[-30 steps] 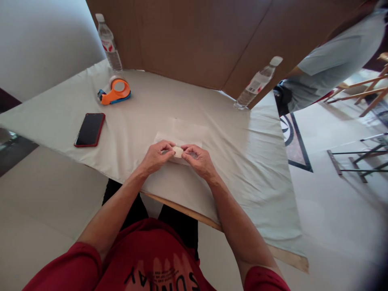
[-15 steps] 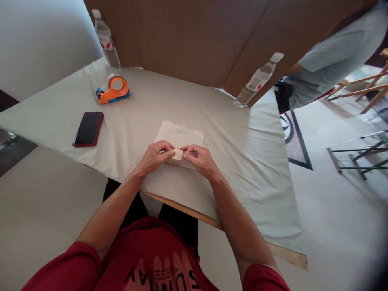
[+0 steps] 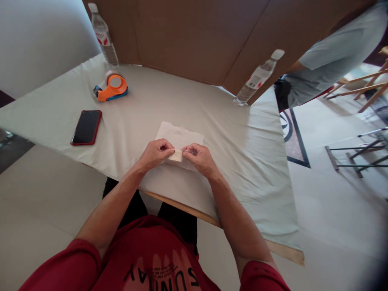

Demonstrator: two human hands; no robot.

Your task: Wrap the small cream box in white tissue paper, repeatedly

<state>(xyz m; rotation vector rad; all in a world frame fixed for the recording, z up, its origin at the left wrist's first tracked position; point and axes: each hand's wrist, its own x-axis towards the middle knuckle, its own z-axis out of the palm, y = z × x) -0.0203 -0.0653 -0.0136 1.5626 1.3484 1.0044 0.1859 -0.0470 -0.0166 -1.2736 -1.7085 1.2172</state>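
Note:
My left hand (image 3: 156, 153) and my right hand (image 3: 200, 158) meet over a white paper napkin (image 3: 182, 136) lying flat on the cloth-covered table (image 3: 242, 161). Between their fingertips both hands pinch a small cream-coloured piece (image 3: 178, 155), which looks like a folded bit of paper or tape. My fingers hide its ends. The piece sits just above the near edge of the napkin.
A red-cased phone (image 3: 86, 127) lies at the left. An orange tape dispenser (image 3: 112, 87) sits at the back left beside a water bottle (image 3: 103, 36). A second bottle (image 3: 257, 78) leans against a brown cardboard wall (image 3: 194, 36). Another person in a grey shirt (image 3: 336, 56) stands at the right.
My hands have stayed together on the small piece, which now looks flatter between the fingertips. The view has shifted slightly, so the napkin shows more sharply.

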